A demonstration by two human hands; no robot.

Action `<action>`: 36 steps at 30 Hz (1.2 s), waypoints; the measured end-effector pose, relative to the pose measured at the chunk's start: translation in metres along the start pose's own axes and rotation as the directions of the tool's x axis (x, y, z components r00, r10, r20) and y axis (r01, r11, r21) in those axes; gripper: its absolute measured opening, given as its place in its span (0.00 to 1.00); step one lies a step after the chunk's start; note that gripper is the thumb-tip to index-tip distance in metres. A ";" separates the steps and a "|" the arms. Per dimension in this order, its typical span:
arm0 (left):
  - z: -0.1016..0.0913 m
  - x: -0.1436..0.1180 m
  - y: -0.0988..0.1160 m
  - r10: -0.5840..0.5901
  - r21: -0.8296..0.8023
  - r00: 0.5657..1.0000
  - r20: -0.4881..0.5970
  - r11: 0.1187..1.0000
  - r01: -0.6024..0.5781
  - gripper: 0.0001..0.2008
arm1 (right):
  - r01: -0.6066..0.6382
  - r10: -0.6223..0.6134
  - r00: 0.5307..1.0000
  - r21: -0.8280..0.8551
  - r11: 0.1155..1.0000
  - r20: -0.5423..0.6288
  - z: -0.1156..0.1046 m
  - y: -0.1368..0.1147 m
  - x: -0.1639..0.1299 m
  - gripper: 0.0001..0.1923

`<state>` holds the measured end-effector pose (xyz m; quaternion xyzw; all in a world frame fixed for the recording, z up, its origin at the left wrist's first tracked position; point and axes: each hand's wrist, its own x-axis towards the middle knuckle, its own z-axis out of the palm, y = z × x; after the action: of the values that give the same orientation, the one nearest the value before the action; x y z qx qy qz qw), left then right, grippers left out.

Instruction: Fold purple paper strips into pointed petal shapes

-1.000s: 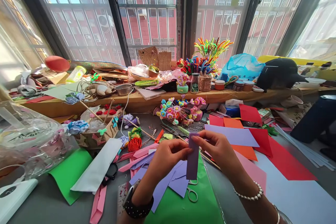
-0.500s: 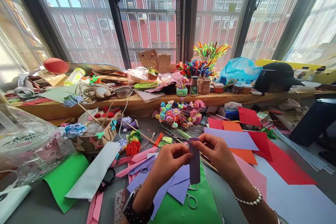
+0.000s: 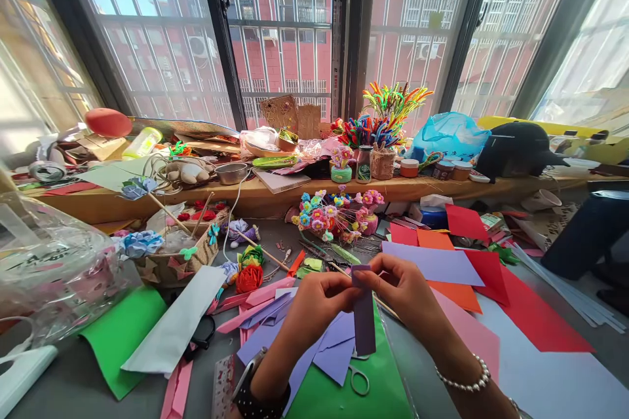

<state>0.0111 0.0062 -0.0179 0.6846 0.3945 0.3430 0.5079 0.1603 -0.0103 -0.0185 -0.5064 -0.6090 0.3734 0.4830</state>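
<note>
A narrow strip of purple paper (image 3: 364, 324) hangs upright between my hands, over the green sheet (image 3: 381, 383). My left hand (image 3: 327, 301) pinches its left edge near the upper part. My right hand (image 3: 400, 281) has thumb and fingers closed on the strip's top from the right. Just below the strip lie scissors (image 3: 359, 381), their ring handles showing and their blades hidden. Cut purple paper pieces (image 3: 337, 357) spread under my left wrist, partly over the green sheet.
Red, orange and purple sheets (image 3: 432, 262) overlap at right. Pipe-cleaner flowers (image 3: 324, 213) stand behind my hands. A basket of paper flowers (image 3: 171, 262), a folded white paper (image 3: 174, 321) and a green sheet (image 3: 125, 340) lie left. A dark cylinder (image 3: 587, 232) stands far right.
The purple strip has dropped slightly, and my right thumb and fingers have shifted a little down and left on its top. My left hand stays at its edge.
</note>
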 end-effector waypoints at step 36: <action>-0.017 0.000 0.000 0.132 0.196 0.966 -0.223 0.977 -0.088 0.14 | 0.183 -0.145 0.983 -0.554 0.812 0.112 -0.007 -0.001 0.000 0.07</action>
<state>-0.0035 0.0134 -0.0138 0.7042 0.4429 0.4114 0.3724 0.1665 -0.0110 -0.0155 -0.5592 -0.7484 0.1508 0.3232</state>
